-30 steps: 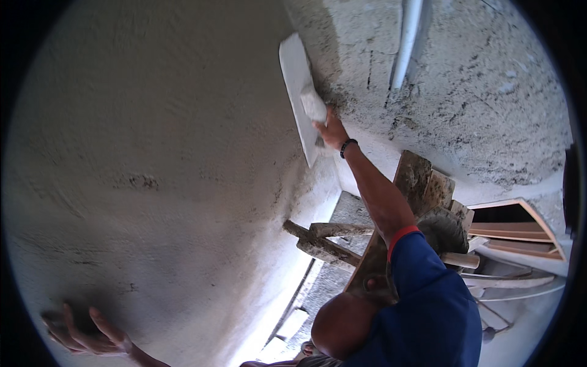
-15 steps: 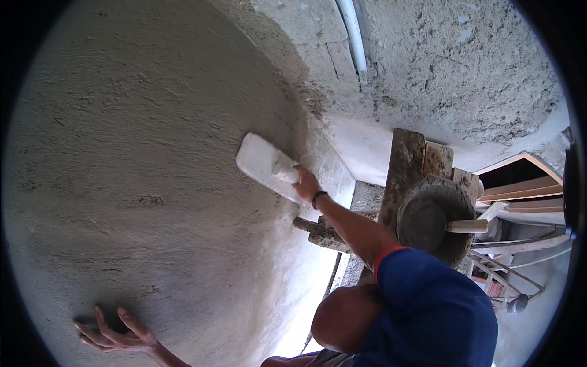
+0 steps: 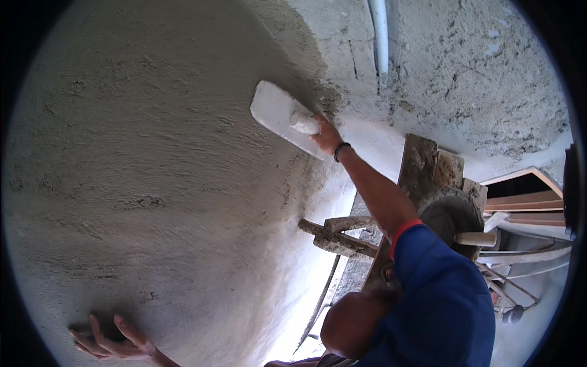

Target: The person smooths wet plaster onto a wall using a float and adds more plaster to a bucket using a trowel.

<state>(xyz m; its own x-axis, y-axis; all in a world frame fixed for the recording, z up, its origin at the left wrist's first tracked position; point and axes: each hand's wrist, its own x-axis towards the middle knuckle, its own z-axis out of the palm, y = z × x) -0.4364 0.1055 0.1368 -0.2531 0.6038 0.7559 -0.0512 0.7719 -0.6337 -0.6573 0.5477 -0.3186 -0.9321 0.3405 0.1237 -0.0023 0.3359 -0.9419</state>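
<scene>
My left hand (image 3: 113, 339) rests on the plastered grey wall (image 3: 153, 153) at the lower left, fingers spread, holding nothing. My right hand (image 3: 325, 136) grips the white handle (image 3: 302, 122) of a long flat white float (image 3: 272, 104), which is tilted against the wall near the corner. My right arm, in a blue sleeve with red trim, reaches up from the lower right across the view and partly hides what is behind it.
Dirty wooden planks (image 3: 419, 159) bear a mortar bucket (image 3: 446, 208) with a wooden handle (image 3: 477, 238) sticking out. Crossed wooden pieces (image 3: 330, 238) lie left of them. A white pipe (image 3: 380, 43) runs along rough plaster at top right. A framed opening (image 3: 523, 202) and clutter are at right.
The float swept down and left about half a second ago and is now higher again, tilted further left than a second ago. My left hand stays on the wall, shifted slightly in view.
</scene>
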